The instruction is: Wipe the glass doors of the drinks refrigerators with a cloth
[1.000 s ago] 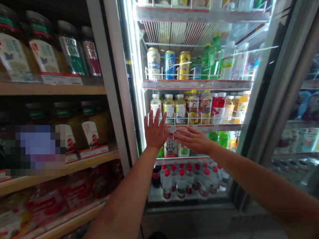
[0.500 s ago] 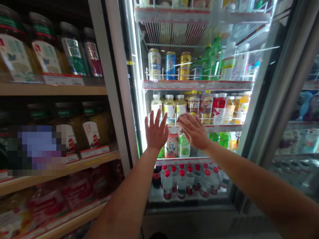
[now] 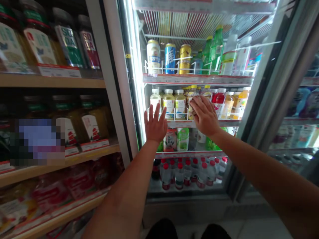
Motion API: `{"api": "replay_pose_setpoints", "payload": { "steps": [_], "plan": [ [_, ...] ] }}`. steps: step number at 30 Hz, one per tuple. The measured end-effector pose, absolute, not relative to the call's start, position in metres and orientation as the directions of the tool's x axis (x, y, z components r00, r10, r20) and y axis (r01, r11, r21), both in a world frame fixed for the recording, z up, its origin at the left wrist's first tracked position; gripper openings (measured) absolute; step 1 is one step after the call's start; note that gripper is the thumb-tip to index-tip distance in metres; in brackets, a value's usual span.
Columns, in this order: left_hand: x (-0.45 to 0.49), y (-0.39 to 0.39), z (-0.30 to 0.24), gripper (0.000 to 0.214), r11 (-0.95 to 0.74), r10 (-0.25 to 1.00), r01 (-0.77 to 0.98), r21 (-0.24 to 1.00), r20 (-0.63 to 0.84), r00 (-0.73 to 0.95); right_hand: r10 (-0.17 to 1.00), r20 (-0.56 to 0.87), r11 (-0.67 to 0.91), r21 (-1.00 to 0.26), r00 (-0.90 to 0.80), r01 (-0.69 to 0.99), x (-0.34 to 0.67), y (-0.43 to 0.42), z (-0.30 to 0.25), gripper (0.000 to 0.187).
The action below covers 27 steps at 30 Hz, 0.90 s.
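My left hand [image 3: 155, 124] is raised before the lit drinks cooler, fingers spread, palm facing its glass door [image 3: 249, 132]. Behind its fingertips stand bottles with pale yellow-green drink [image 3: 168, 101] and white caps. To the right, my right hand [image 3: 206, 114] is held fairly flat against or just before the glass, fingers extended and close together, pointing up and left. Its palm is hidden, so anything thin under it cannot be seen. Near its fingers are yellow-capped bottles [image 3: 207, 92] and a red drink bottle [image 3: 219, 99].
Cans [image 3: 170, 59] and green bottles [image 3: 216, 48] line the shelf above. Red-capped clear bottles [image 3: 179, 177] fill the cooler's bottom. An open wooden shelf [image 3: 54, 81] with bottles stands on the left. A metal door frame [image 3: 279, 96] runs down the right. My feet show below.
My right hand has slid right and slightly up across the front of the glass. My left hand stays spread in nearly the same place. The view has tipped down a little.
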<state>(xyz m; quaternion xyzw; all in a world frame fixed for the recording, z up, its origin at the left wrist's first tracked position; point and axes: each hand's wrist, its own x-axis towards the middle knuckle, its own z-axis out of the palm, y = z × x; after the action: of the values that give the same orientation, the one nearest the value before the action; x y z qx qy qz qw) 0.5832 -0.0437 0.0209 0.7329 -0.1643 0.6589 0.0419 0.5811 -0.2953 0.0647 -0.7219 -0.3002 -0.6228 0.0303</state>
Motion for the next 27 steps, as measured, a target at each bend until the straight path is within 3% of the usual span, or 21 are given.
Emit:
{"api": "replay_pose_setpoints", "payload": {
  "steps": [2, 7, 9, 13, 15, 17, 22, 27],
  "plan": [
    [0.583, -0.044, 0.021, 0.056, -0.943, -0.178, -0.3, -0.141, 0.979, 0.098, 0.455, 0.886, -0.796, 0.359, 0.092, 0.488, 0.577, -0.294, 0.055, 0.056],
    [0.583, -0.044, 0.021, 0.056, -0.943, -0.187, -0.295, -0.155, 0.979, 0.083, 0.768, 0.63, -0.582, 0.606, 0.119, 0.542, 0.568, -0.297, 0.038, 0.057],
    [0.583, -0.044, 0.021, 0.057, -0.943, -0.198, -0.286, -0.172, 0.978, 0.065, 0.732, 0.669, -0.621, 0.578, 0.129, 0.529, 0.569, -0.303, 0.044, 0.057],
    [0.584, -0.043, 0.02, 0.06, -0.94, -0.197, -0.294, -0.174, 0.979, 0.049, 0.428, 0.898, -0.811, 0.336, 0.096, 0.478, 0.578, -0.308, 0.064, 0.06],
    [0.585, -0.043, 0.02, 0.06, -0.941, -0.198, -0.287, -0.179, 0.979, 0.037, 0.357, 0.931, -0.829, 0.278, 0.078, 0.485, 0.58, -0.304, 0.066, 0.064],
    [0.586, -0.043, 0.02, 0.06, -0.943, -0.206, -0.273, -0.193, 0.978, 0.02, 0.398, 0.913, -0.815, 0.309, 0.087, 0.49, 0.58, -0.298, 0.059, 0.067],
    [0.586, -0.043, 0.019, 0.062, -0.941, -0.194, -0.288, -0.175, 0.98, 0.038, 0.63, 0.771, -0.7, 0.517, 0.087, 0.492, 0.576, -0.287, 0.034, 0.062],
    [0.586, -0.043, 0.019, 0.06, -0.943, -0.201, -0.275, -0.188, 0.979, 0.022, 0.66, 0.746, -0.685, 0.547, 0.09, 0.481, 0.575, -0.288, 0.026, 0.055]
  ]
}}
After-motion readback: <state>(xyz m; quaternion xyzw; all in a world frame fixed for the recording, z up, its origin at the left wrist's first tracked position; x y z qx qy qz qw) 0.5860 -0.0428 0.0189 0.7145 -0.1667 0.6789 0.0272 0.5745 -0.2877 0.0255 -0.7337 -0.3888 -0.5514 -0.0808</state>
